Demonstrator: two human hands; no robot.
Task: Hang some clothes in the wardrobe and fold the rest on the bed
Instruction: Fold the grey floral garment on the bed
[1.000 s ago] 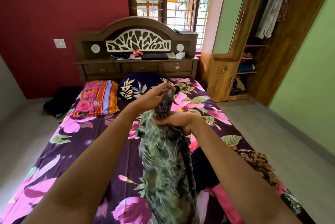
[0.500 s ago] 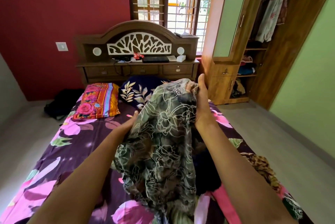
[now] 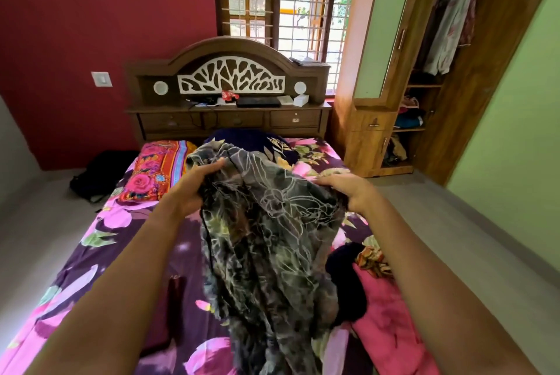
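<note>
A dark green floral-print garment hangs spread between both hands above the bed. My left hand grips its upper left edge, and my right hand grips its upper right edge. The cloth's lower part drapes down onto the purple floral bedsheet. To the right on the bed lie a pink garment, a black one and a brown patterned one. The wooden wardrobe stands open at the right, with pale clothes hanging inside.
Two pillows lie at the head of the bed, one orange-pink and one navy with leaves. The headboard shelf carries small items. A black bag sits on the floor at left. Grey floor runs between bed and wardrobe.
The bunched garment has been opened out wide. My hands moved apart: the left went up and left to the cloth's edge, the right came down and right.
</note>
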